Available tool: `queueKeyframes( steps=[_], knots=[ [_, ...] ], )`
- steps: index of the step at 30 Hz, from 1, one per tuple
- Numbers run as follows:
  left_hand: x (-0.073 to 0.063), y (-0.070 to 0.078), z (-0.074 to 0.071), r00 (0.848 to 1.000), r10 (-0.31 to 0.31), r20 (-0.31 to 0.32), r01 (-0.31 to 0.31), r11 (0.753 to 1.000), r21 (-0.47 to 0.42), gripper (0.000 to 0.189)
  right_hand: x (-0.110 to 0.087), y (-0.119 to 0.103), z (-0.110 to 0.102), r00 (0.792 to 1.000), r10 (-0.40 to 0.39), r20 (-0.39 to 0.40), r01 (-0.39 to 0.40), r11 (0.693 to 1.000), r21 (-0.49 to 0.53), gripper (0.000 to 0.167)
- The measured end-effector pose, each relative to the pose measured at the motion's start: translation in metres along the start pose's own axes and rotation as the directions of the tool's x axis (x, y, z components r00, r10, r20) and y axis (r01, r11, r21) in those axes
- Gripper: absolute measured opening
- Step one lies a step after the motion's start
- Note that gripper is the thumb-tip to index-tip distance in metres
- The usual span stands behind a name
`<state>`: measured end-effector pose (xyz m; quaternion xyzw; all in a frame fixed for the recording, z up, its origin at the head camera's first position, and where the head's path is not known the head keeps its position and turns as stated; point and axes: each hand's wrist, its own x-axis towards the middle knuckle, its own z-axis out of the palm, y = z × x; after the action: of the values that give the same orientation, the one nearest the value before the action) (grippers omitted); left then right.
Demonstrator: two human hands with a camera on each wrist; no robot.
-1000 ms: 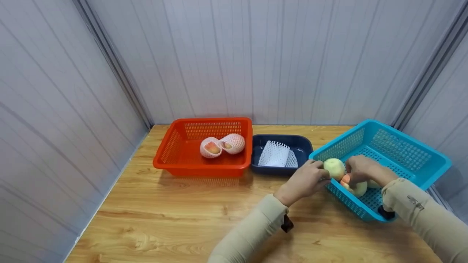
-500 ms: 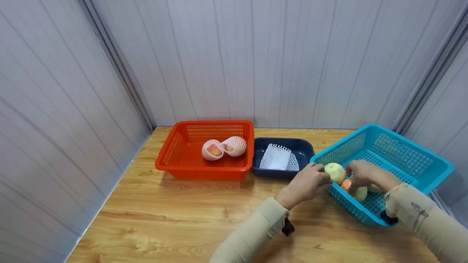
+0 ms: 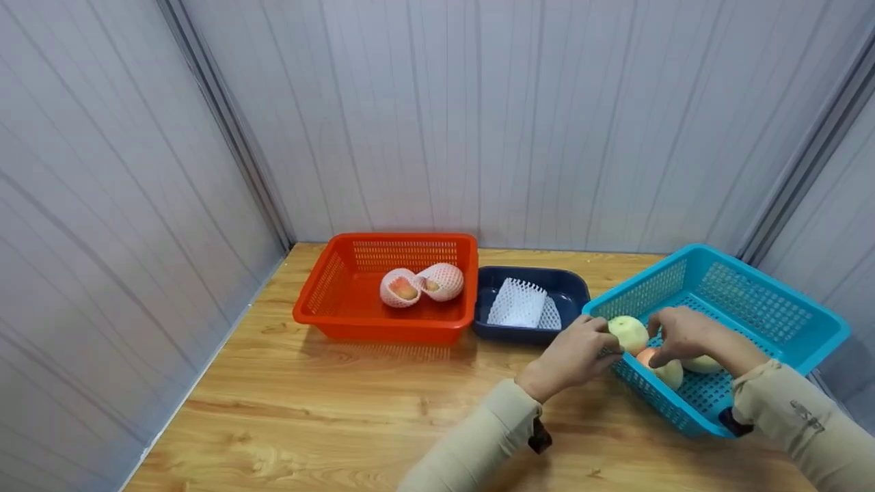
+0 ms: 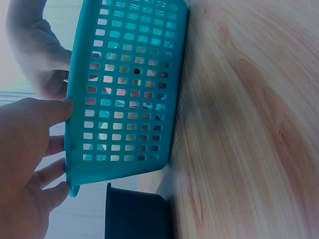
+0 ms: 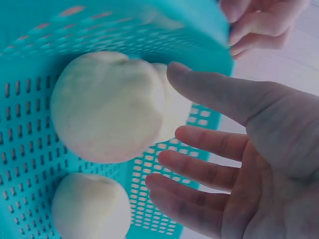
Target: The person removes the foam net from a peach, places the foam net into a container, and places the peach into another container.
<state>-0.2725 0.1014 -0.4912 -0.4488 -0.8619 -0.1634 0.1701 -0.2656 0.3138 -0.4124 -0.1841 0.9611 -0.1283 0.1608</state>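
Note:
Toward the right of the head view stands a turquoise perforated basket (image 3: 759, 307) with pale peaches at its near left end. My left hand (image 3: 577, 355) grips the basket's left corner; the left wrist view has the thumb (image 4: 60, 110) and fingers at the rim. Inside the basket, my right hand (image 3: 687, 331) is above a peach (image 3: 670, 374), its fingers apart. In the right wrist view the fingers (image 5: 199, 169) are spread and hold nothing, and the thumb tip is close to a large peach (image 5: 107, 107). Another peach (image 5: 92, 206) lies below it.
An orange basket (image 3: 383, 321) on the left holds two fruits (image 3: 443, 281) in white foam nets. Between the baskets stands a navy tray (image 3: 577, 290) with white foam nets (image 3: 517, 304). A pale panel wall (image 3: 519, 137) rises behind the wooden table (image 3: 328, 417).
My right hand's fingers have come off the peach and lifted slightly. My left hand stays at the basket corner. The head view has tilted a little upward.

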Motion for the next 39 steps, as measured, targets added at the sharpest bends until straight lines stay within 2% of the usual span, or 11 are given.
queueKeyframes(
  steps=[3,5,8,11,15,19,25,32,35,39],
  knots=[
    [-0.002,0.001,0.002,1.0,0.001,0.006,0.0,1.0,-0.012,0.017,-0.005,-0.006,0.002,0.997,-0.031,-0.076,0.032,0.999,0.01,0.035],
    [-0.003,0.001,0.004,1.0,-0.001,0.003,0.001,1.0,-0.025,0.016,-0.009,-0.01,0.002,0.985,-0.053,-0.164,0.056,0.998,0.018,0.021],
    [-0.002,0.001,0.006,1.0,-0.003,-0.011,0.003,0.999,-0.032,0.015,-0.017,-0.02,0.002,0.949,-0.076,-0.305,0.091,0.995,0.037,0.007],
    [-0.003,0.0,0.008,1.0,0.0,-0.022,-0.001,0.999,-0.039,0.015,-0.026,-0.032,0.002,0.907,-0.083,-0.413,0.113,0.992,0.049,0.011],
    [-0.003,-0.001,0.008,0.999,0.011,-0.048,-0.012,0.999,-0.03,0.013,-0.04,-0.048,0.005,0.86,-0.082,-0.503,0.134,0.989,0.068,0.01],
    [-0.003,-0.001,0.007,0.997,0.019,-0.072,-0.019,1.0,-0.004,0.011,-0.052,-0.063,0.012,0.826,-0.101,-0.554,0.169,0.983,0.074,0.005],
    [-0.004,-0.002,0.007,0.996,0.02,-0.083,-0.018,1.0,0.017,0.01,-0.064,-0.075,0.024,0.807,-0.102,-0.581,0.203,0.973,0.111,0.005],
    [-0.005,-0.001,0.004,0.996,0.046,-0.074,-0.043,0.998,0.045,0.013,-0.069,-0.072,0.04,0.829,-0.061,-0.556,0.216,0.952,0.217,0.016],
    [-0.01,-0.003,0.003,0.994,0.077,-0.075,-0.073,0.996,0.054,0.019,-0.069,-0.07,0.047,0.825,-0.048,-0.563,0.228,0.94,0.254,0.02],
    [-0.02,-0.008,-0.001,0.988,0.114,-0.107,-0.11,0.993,0.042,0.025,-0.068,-0.067,0.056,0.815,-0.048,-0.577,0.248,0.929,0.274,0.022]
  ],
)
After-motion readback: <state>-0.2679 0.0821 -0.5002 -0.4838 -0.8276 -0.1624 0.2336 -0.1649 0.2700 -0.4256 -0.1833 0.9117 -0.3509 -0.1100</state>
